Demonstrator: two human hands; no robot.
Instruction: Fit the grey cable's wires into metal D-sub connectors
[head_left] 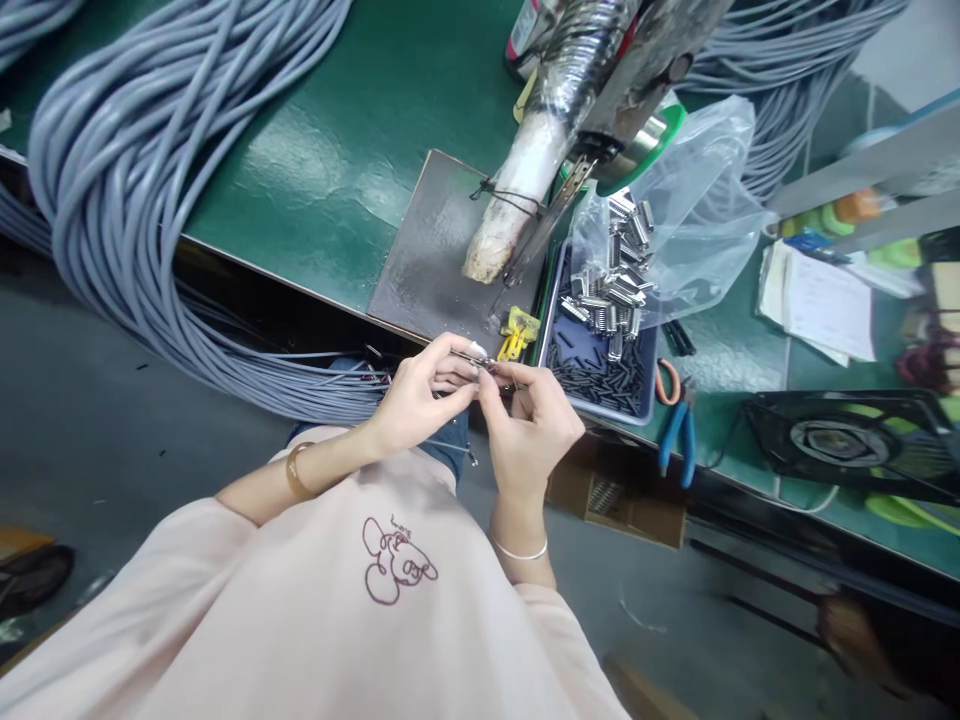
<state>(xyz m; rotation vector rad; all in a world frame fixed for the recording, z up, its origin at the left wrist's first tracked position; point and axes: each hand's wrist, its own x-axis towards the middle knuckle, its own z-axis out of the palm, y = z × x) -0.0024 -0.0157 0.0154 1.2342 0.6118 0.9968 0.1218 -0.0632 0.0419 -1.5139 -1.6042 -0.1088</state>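
Observation:
My left hand [418, 396] and my right hand [531, 428] meet just off the bench's front edge, fingertips nearly touching. Thumb and fingers of the left are closed on a small metal connector [486, 362], mostly covered by the fingers. The right thumb and forefinger pinch at the same spot; what they hold there is too small to name. Grey cables [315, 392] run in from the left toward the left hand, and one loose cable end [471, 456] hangs below. A yellow clip [514, 338] lies just beyond the fingertips.
A blue tray [646, 408] holds metal connector shells [619, 285] and short black tubes [600, 385]. Over a dark plate [420, 235] hangs a wrapped white arm [517, 190] with a soldering tip. Blue-handled pliers [679, 440], a fan [847, 440] and thick cable coils [135, 150] lie around.

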